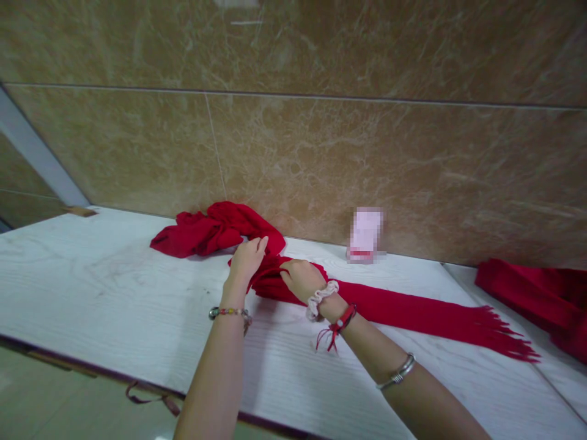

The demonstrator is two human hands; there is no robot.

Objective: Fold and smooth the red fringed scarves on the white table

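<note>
A red fringed scarf (413, 308) lies across the white tabletop, its fringe spread to the right and its left part bunched up toward the wall. My left hand (247, 260) grips the gathered cloth near the middle, thumb and fingers closed. Close beside it on the right, my right hand (302, 281) has its fingers curled round another part of the same scarf. The fingertips of both hands are partly hidden by the folds. Beyond my left hand, the rest of the cloth sits in a loose crumpled heap.
A pixelated pinkish box-like thing (365, 235) stands against the tan marbled wall (367, 159). More red cloth (541, 293) lies at the far right. The white table (92, 275) ends at a dark front edge, where a ribbon-like strip (153, 400) hangs. A small brown block (81, 211) sits at the back left.
</note>
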